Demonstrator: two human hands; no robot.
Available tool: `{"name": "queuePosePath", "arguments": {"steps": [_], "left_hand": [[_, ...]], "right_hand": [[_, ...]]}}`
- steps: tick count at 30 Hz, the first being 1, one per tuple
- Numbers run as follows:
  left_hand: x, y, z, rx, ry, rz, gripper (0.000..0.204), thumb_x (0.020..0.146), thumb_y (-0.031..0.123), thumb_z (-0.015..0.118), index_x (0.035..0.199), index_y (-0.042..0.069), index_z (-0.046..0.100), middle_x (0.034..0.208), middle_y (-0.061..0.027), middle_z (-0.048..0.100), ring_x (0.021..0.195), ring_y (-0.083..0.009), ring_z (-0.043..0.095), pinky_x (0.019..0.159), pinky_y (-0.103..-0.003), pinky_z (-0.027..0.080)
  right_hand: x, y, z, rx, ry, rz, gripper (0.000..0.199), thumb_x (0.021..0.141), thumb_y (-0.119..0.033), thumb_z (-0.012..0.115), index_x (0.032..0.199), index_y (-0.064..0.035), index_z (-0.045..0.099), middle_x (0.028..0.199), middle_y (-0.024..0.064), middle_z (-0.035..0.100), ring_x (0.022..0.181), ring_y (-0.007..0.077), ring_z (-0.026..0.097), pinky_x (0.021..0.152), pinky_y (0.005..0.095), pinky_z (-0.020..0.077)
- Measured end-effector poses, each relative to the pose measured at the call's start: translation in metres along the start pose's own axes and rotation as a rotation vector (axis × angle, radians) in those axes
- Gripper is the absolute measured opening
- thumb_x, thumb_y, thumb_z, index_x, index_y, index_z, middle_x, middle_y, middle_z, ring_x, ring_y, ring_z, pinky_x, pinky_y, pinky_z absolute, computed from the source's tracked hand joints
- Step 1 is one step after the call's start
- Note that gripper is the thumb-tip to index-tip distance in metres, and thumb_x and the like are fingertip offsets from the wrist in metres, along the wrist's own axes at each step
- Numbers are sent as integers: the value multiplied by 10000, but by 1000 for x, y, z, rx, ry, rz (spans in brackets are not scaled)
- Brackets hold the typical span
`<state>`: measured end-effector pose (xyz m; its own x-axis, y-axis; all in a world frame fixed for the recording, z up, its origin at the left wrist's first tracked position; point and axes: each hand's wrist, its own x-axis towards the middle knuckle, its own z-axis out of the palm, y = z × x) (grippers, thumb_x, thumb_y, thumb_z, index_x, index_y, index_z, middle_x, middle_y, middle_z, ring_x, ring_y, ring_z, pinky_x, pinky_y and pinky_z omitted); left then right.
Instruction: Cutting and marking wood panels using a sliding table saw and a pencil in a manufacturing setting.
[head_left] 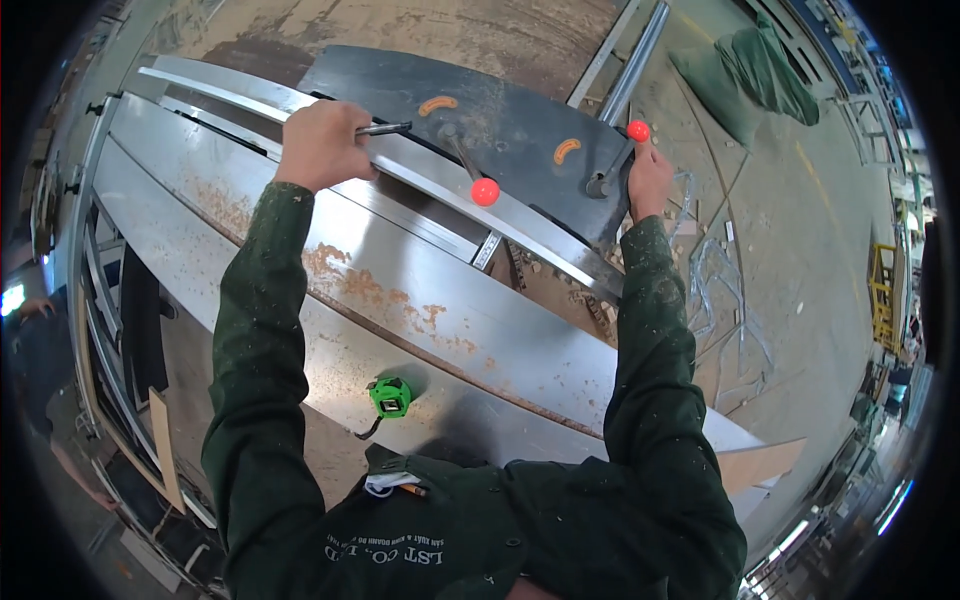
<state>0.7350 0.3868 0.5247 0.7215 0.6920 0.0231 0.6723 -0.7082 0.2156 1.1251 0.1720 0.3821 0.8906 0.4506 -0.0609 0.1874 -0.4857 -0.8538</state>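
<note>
My left hand [322, 145] is closed over the metal rail [430, 187] of a saw-table-like machine, with a slim dark pen-like stick [386, 128] jutting from its fingers. My right hand [650, 183] is closed at the right end of the dark grey plate [510, 115], around a lever just under its red ball knob [638, 131]; its inner fingers are partly hidden. Between the hands, a second lever with a red ball knob [485, 192] leans toward me from the plate. Two curved orange slots mark the plate. Nearer my body, a green tape measure [390, 397] lies on the metal table [470, 345].
Sawdust is scattered over the table. A steel tube [635, 62] runs off beyond the plate. To the right, clear plastic strips [720, 285] and wood scraps litter the floor, with a green cloth [765, 75] farther off. Another person [45, 350] is at the far left.
</note>
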Motion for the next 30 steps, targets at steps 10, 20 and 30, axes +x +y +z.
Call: {"name": "queuePosePath", "arguments": {"steps": [10, 20, 30], "left_hand": [[-11, 18, -12, 38, -17, -77, 266, 535, 215, 834, 680, 95, 646, 758, -87, 669, 762, -345, 670, 645, -452, 520], [-138, -74, -86, 118, 30, -304, 311, 530, 228, 874, 684, 93, 641, 708, -91, 660, 734, -354, 669, 641, -468, 510], [-312, -157, -190, 221, 144, -581, 326, 523, 219, 897, 711, 86, 666, 728, -78, 675, 759, -349, 677, 658, -468, 511]], "right_hand": [[1, -5, -5, 77, 4, -44, 586, 1003, -517, 634, 1038, 65, 696, 820, 122, 636, 811, 187, 544, 784, 375, 467], [-84, -114, 88, 49, -162, -113, 597, 942, -608, 642, 1100, -48, 777, 988, 209, 746, 968, 344, 705, 886, 418, 512], [-230, -263, 186, 163, -390, -265, 553, 941, -563, 650, 1051, -39, 786, 950, 181, 751, 930, 325, 705, 863, 416, 516]]}}
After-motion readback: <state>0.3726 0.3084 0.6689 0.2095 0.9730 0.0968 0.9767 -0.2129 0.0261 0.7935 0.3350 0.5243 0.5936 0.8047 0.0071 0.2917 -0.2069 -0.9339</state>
